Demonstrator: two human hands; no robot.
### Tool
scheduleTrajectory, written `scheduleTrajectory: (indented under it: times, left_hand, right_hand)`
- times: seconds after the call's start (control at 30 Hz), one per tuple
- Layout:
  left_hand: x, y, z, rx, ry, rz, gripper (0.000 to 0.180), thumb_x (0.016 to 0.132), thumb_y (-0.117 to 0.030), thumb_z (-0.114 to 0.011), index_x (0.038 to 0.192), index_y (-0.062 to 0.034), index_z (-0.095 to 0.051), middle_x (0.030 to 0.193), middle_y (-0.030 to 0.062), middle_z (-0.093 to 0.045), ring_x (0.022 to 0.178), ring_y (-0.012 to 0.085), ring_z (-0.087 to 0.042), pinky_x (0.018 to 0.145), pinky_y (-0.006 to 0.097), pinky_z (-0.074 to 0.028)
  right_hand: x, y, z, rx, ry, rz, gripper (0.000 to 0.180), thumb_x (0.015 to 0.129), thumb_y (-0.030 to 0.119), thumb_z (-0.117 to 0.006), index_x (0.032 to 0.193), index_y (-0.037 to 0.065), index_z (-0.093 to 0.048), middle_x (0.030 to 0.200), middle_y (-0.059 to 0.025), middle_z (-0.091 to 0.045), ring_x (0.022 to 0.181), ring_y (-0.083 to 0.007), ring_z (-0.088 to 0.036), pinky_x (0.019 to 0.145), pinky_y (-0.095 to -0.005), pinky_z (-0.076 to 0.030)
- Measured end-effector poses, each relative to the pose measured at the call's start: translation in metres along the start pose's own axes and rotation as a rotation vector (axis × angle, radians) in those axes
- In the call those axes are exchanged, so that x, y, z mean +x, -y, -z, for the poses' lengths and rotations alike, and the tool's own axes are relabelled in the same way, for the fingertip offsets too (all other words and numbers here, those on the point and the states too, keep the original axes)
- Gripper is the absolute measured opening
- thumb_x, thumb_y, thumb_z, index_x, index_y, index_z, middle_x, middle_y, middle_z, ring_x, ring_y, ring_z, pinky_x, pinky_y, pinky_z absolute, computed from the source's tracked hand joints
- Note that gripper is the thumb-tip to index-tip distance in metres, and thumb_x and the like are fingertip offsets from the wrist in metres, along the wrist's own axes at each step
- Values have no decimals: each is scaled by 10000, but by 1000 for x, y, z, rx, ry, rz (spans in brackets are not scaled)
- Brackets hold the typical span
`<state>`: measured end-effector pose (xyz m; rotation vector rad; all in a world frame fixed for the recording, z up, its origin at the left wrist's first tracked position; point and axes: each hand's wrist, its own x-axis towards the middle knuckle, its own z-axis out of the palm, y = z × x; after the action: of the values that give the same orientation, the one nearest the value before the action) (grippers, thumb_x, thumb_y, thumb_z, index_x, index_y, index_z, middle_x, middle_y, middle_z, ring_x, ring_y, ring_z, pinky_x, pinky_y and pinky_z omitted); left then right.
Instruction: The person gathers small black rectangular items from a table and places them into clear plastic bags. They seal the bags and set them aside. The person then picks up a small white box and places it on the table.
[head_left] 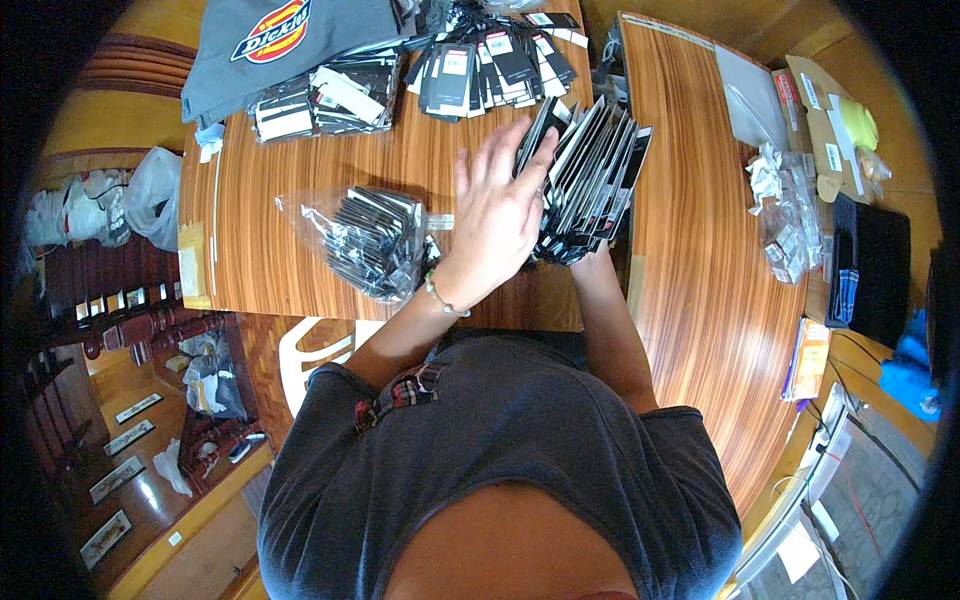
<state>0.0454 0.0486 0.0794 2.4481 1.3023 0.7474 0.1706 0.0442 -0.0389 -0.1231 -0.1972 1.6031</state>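
A thick bundle of black hang tags (588,185) is held up in front of me at the table's edge, its cards standing in a row and slightly fanned. My right hand (592,256) holds the bundle from below; its fingers are mostly hidden behind the cards. Against the bundle's left side rests my left hand (500,205), fingers stretched out and apart. Left of that hand, a clear plastic bag (305,222) packed with similar black tags (372,240) lies on the table.
Farther back lie a loose pile of tags (497,70), a stack of tags (340,98) and a grey printed bag (215,70). A second wooden table (690,220) stands to the right, with crumpled plastic (790,235) and a cardboard piece (822,130). A white chair (300,355) stands at left.
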Motion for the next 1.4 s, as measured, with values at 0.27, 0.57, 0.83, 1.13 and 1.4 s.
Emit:
scheduleTrajectory:
  times: [0.27, 0.57, 0.83, 1.13, 1.4]
  left_hand:
    - [-11, 35, -25, -750, 261, 243, 842, 842, -588, -344, 1374, -9, -42, 1414, 250, -48, 1323, 331, -65, 1064, 377, -139]
    - [-21, 71, -25, -920, 388, 535, 870, 853, -564, -368, 1359, 34, 12, 1390, 277, -116, 1318, 315, -96, 1064, 336, -133]
    - [-115, 53, -41, -863, 178, 645, 741, 838, -362, -535, 1326, 54, -163, 1263, 194, -353, 1194, 258, -331, 994, 337, -259]
    - [-127, 45, -17, -1001, 175, 666, 841, 800, -309, -588, 1357, 31, -58, 1296, 208, -320, 1202, 279, -331, 1009, 334, -241]
    - [-128, 67, -18, -1019, 137, 698, 886, 763, -424, -620, 1345, 31, -131, 1289, 219, -322, 1228, 295, -300, 1010, 365, -255]
  right_hand:
    - [-19, -7, 39, -329, -81, -180, 952, 599, 622, -630, 1268, 2, -359, 1214, -117, -493, 1078, -220, -509, 916, -360, -430]
    - [-40, -13, 8, -701, -270, -286, 712, 739, 352, -671, 1250, -19, -343, 1145, -129, -510, 1054, -220, -496, 885, -338, -407]
    - [-109, -29, -17, -1080, -348, -454, 764, 701, 369, -706, 1254, -5, -335, 1153, -145, -492, 1044, -253, -491, 888, -368, -393]
    - [-109, -28, -31, -923, -360, -581, 679, 683, 241, -708, 1228, 9, -378, 1126, -125, -510, 1017, -229, -496, 892, -346, -374]
    - [-100, -24, -28, -769, -397, -703, 691, 728, 371, -644, 1244, 5, -365, 1128, -126, -501, 1002, -229, -498, 856, -342, -396]
